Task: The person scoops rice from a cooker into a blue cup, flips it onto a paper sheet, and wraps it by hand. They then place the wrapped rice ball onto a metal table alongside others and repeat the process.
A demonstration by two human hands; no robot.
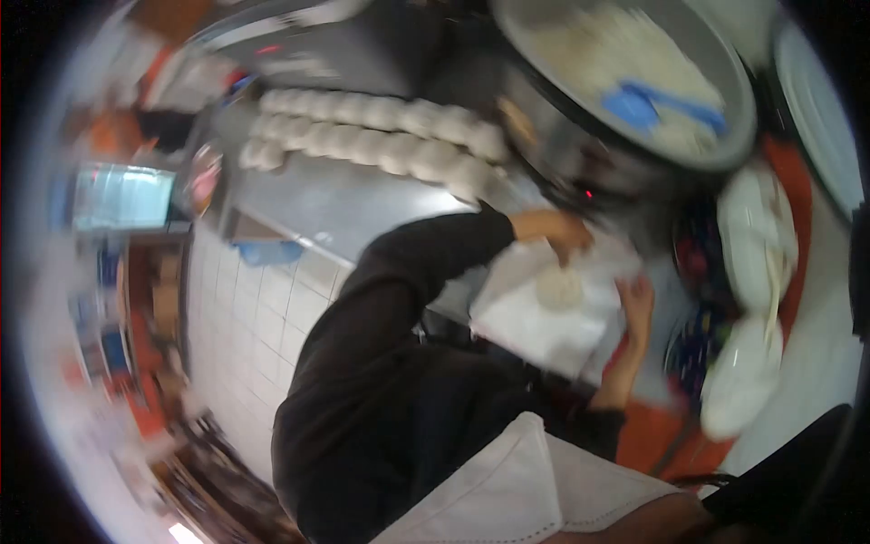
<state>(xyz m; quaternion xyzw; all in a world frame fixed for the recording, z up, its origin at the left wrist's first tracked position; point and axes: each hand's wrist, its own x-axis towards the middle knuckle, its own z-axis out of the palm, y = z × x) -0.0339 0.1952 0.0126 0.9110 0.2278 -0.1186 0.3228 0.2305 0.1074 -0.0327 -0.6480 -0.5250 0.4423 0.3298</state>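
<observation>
On the steel counter, a white sheet carries one dough piece. The left hand pinches the dough; the right hand lies flat on the sheet's edge. Two rows of finished dough balls sit behind; more dough waits in the bowl.

A small round dough piece, pale and apparently flattened, lies in the middle of a white sheet. The sheet is spread flat on the steel counter's near edge, one corner overhanging.
</observation>
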